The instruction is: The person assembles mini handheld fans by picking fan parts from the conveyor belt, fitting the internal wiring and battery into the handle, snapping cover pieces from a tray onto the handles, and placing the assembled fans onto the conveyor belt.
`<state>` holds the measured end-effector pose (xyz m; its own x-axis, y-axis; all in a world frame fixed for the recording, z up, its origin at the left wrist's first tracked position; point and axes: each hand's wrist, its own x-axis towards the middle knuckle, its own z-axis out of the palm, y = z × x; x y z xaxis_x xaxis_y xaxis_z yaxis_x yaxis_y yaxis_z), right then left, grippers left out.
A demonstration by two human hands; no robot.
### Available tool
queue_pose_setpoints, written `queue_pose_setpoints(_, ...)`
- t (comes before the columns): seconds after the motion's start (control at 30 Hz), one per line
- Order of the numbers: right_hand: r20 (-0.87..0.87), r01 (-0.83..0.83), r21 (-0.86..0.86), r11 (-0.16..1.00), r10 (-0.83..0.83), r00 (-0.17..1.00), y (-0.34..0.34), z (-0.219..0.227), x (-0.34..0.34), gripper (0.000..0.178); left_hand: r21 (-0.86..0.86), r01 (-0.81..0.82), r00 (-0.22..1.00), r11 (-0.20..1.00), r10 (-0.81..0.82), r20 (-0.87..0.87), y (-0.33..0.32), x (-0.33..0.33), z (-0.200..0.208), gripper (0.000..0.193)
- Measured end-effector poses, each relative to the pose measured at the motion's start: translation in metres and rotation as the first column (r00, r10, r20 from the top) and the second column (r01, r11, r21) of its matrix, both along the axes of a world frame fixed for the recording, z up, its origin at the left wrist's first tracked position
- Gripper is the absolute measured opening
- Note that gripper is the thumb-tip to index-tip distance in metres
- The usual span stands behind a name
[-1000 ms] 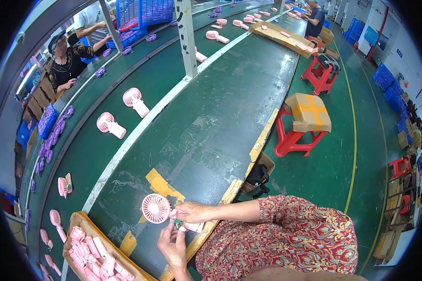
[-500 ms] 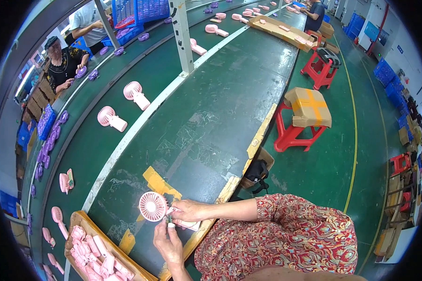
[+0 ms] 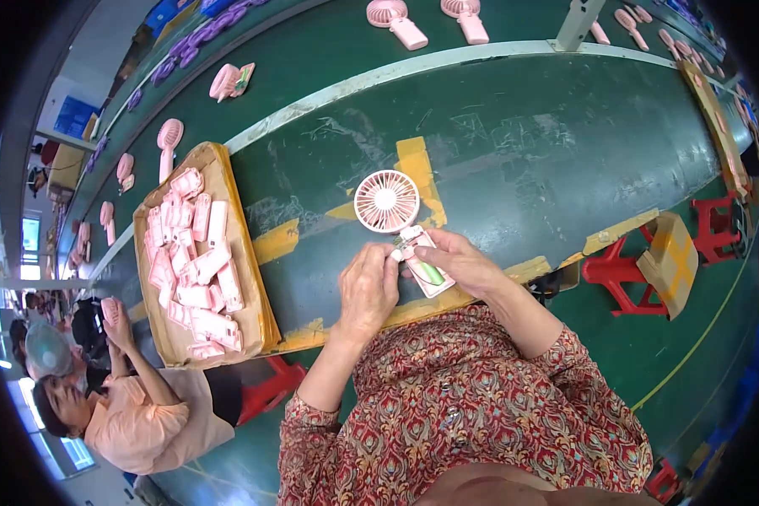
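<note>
A pink handheld fan [image 3: 386, 202] lies just above the table with its round grille facing up. Its handle [image 3: 434, 277] is uncovered, showing a green strip and small inner parts near the neck. My right hand [image 3: 464, 263] is closed around the handle, thumb resting across its inside. My left hand [image 3: 368, 282] is closed beside the neck, its fingertips pinching a small white piece [image 3: 396, 254]. What this piece is cannot be made out.
A cardboard tray [image 3: 255, 291] heaped with pink handle shells [image 3: 196, 253] stands left. Beyond a white rail [image 3: 354, 83], pink fans lie on the green belt. A co-worker [image 3: 143, 413] holds a pink item at lower left. Red stools [image 3: 620, 282] stand right.
My view has swung left, bringing the whole tray and a co-worker into sight. Both hands stay at the fan, whose uncovered handle now shows more plainly.
</note>
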<state>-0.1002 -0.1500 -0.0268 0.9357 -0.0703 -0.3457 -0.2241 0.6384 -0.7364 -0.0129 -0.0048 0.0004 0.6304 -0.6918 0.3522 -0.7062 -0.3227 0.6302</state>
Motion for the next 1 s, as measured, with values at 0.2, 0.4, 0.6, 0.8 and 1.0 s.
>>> queue_pose_setpoints(0.2,-0.001,0.004,-0.059,0.998,-0.004,1.000,0.004,-0.007,0.001,0.027,0.031,0.035,0.964,0.999,-0.026,-0.264,0.004,0.005,-0.006,0.006)
queue_pose_setpoints(0.4,-0.130,0.095,0.087,0.992,-0.084,0.988,0.002,-0.002,0.003,0.039,0.043,0.041,0.953,0.998,-0.026,-0.302,0.004,0.005,-0.006,0.006)
queue_pose_setpoints(0.6,-0.099,0.072,0.052,0.996,-0.067,0.993,0.001,-0.009,0.005,0.037,0.048,0.050,0.972,0.998,-0.037,-0.234,0.001,0.007,-0.009,0.005)
queue_pose_setpoints(0.8,-0.121,0.074,0.054,0.996,-0.067,0.990,0.002,-0.013,0.006,0.033,0.082,0.085,0.986,0.993,-0.072,-0.152,-0.001,0.009,-0.012,0.008)
queue_pose_setpoints(1.0,-0.106,0.050,-0.010,0.999,-0.050,0.993,0.002,-0.010,0.005,0.033,0.126,0.093,0.996,0.988,-0.092,-0.015,-0.001,0.009,-0.011,0.014)
